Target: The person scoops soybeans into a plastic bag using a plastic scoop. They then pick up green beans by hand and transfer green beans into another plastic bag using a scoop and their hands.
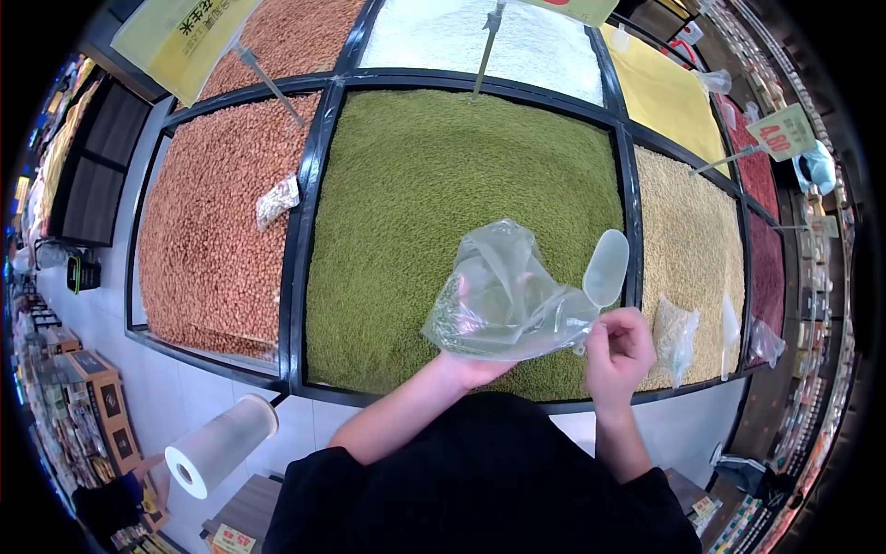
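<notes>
A clear plastic bag (508,295) is spread over the front of the green mung bean bin (415,185), beans showing through its film. My left hand (471,365) is against the underside of the bag and holds it; its fingers show only faintly through the plastic. At the bag's right end, my right hand (620,351) is closed in a pinch on the gathered plastic. Just above that hand a translucent white scoop (606,268) stands over the beans, bowl upward; its handle end is hidden near my fingers, so I cannot tell whether they touch it.
Left is a bin of peanuts (212,222) with a small filled packet (277,201) on it. Right, a pale grain bin (692,222) holds a plastic bag (676,337). A bag roll (221,443) sticks out at front left. Black dividers (300,231) separate the bins; price signs (783,134) stand above.
</notes>
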Action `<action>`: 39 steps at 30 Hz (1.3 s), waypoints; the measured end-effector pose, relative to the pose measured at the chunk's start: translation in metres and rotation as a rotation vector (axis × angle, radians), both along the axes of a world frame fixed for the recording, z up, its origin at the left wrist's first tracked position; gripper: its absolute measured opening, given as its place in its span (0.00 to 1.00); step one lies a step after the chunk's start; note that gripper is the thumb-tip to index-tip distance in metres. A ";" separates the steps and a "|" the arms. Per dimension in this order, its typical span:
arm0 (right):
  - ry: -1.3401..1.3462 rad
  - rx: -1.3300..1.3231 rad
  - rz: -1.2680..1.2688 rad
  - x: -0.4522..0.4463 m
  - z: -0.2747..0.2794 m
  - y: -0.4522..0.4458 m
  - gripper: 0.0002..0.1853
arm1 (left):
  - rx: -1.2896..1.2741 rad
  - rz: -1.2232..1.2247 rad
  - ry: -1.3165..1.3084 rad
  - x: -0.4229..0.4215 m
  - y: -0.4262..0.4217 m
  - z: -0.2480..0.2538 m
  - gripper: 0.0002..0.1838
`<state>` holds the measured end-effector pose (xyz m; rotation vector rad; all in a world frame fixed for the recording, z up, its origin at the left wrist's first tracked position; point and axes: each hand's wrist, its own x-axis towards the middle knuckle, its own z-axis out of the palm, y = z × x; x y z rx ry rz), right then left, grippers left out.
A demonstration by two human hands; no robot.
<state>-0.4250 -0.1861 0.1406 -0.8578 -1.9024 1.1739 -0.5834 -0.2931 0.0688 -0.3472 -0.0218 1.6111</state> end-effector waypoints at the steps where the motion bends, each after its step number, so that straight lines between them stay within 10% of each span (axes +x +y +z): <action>1: 0.026 -0.002 -0.004 0.005 0.000 0.000 0.07 | 0.005 -0.013 -0.012 -0.001 0.000 0.001 0.44; 7: 0.048 0.391 -0.015 0.005 0.008 -0.005 0.10 | 0.066 -0.013 -0.017 -0.003 0.000 0.015 0.41; 15: -0.086 0.674 0.706 -0.072 0.027 -0.044 0.29 | -0.065 -0.037 0.109 0.001 0.000 0.006 0.39; 24: -0.548 0.883 0.867 -0.120 0.016 -0.054 0.16 | 0.068 -0.029 -0.010 -0.003 -0.007 -0.002 0.38; 39: 0.059 0.537 0.460 -0.084 0.022 -0.026 0.13 | 0.071 0.009 0.027 -0.008 -0.012 0.011 0.34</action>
